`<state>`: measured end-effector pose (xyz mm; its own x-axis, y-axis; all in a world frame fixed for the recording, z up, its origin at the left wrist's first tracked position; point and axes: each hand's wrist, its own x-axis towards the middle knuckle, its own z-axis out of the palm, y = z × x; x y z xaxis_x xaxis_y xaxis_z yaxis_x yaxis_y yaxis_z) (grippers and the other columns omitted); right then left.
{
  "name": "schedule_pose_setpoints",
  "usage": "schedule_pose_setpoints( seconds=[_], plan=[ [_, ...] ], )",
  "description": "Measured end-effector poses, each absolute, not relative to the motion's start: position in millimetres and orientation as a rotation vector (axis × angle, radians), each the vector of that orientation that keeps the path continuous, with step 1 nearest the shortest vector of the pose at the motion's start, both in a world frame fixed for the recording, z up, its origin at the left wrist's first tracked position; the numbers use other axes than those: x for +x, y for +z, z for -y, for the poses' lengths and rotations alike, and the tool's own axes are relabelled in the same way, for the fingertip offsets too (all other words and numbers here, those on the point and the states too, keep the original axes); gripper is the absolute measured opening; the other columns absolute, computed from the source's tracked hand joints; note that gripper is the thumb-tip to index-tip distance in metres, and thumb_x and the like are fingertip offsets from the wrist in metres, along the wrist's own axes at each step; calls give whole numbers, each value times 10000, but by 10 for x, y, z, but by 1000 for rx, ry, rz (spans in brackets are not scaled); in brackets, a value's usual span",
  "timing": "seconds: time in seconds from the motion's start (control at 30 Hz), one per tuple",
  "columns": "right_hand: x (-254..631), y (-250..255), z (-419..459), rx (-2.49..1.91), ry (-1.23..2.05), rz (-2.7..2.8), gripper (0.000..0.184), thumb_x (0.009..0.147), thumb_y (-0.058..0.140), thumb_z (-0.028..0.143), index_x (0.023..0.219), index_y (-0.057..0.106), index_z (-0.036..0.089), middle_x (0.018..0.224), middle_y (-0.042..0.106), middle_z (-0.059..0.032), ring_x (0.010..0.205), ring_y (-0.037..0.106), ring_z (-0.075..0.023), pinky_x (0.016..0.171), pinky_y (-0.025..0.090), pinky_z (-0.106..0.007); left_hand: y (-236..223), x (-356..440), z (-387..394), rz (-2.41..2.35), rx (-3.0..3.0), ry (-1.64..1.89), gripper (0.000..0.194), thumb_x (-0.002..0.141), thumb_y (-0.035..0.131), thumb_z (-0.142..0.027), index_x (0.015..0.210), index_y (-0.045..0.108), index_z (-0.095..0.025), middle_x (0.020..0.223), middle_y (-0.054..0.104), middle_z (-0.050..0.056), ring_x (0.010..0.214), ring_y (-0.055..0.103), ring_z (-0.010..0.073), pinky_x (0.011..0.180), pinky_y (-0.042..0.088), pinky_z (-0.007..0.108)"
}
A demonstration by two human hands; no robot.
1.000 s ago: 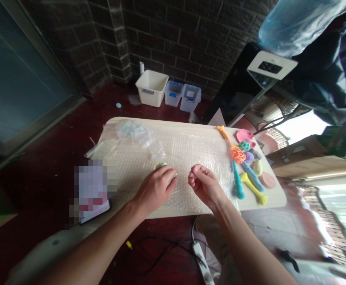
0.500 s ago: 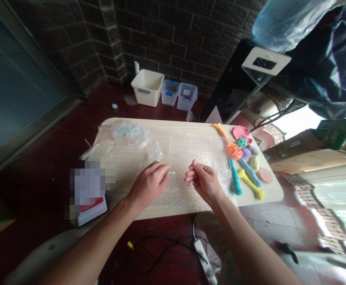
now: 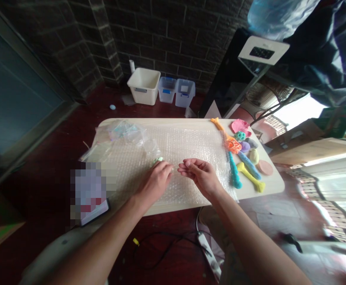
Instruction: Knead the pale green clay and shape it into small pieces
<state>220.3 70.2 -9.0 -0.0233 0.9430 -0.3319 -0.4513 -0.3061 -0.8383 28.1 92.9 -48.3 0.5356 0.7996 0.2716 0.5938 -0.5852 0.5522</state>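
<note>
Over the bubble wrap (image 3: 187, 144), my left hand (image 3: 158, 178) is closed around a small pale green lump (image 3: 157, 160), perhaps modelling clay. Most of the lump is hidden behind the fingers. My right hand (image 3: 199, 173) hovers a short way to the right, palm turned inward. Its fingers are stretched out, the thumb lies near the index finger, and I see nothing held there. The fingertips of both hands point at each other with a narrow gap between them.
Colourful clay shapes lie at the table's right: an orange piece (image 3: 232, 145), a teal stick (image 3: 234, 172), a yellow bone shape (image 3: 251, 177), a pink piece (image 3: 240, 127). Clear plastic bags (image 3: 125, 132) lie at the left. A white bin (image 3: 145, 87) stands behind.
My hands have come closer together, the right one moving left. More of the pale green lump shows above my left hand. The whole view has shifted slightly.
</note>
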Motion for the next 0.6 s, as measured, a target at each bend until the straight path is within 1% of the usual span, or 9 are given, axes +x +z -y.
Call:
schedule_pose_setpoints(
  seconds=[0.07,0.2,0.33,0.43,0.6],
  plan=[
    [2216,-81,-699,-1111,1587,646,335,715,939,410,859,779,153,858,829,-85,739,785,-166,751,631,-276,-486,276,-925,-1140,2398,719,221,992,538,-121,1160,676,-158,1056,677,95,1011,627,254,925,547,425],
    [2224,-67,-699,-1140,1582,655,368,739,910,471,813,738,154,754,808,-77,633,767,-165,603,606,-244,-502,275,-912,-1135,2436,728,251,1011,511,-123,1205,668,-148,1065,681,98,1029,622,254,942,535,428],
    [2210,-65,-701,-1140,1558,663,360,747,905,465,807,725,159,718,792,-61,594,743,-153,570,587,-238,-533,291,-910,-1161,2477,733,266,1012,502,-109,1205,681,-150,1025,679,93,994,618,244,915,529,409],
    [2202,-67,-699,-1137,1550,672,360,743,906,469,798,725,163,704,782,-51,581,726,-146,561,573,-237,-563,304,-913,-1195,2474,698,254,996,518,-93,1163,701,-147,998,667,89,964,609,240,887,524,390],
    [2205,-85,-695,-1142,1515,701,317,756,901,446,794,751,169,701,768,-35,567,688,-124,541,539,-221,-545,318,-903,-1201,2418,702,245,995,509,-87,1008,733,-184,949,646,63,920,613,207,849,521,337]
  ],
)
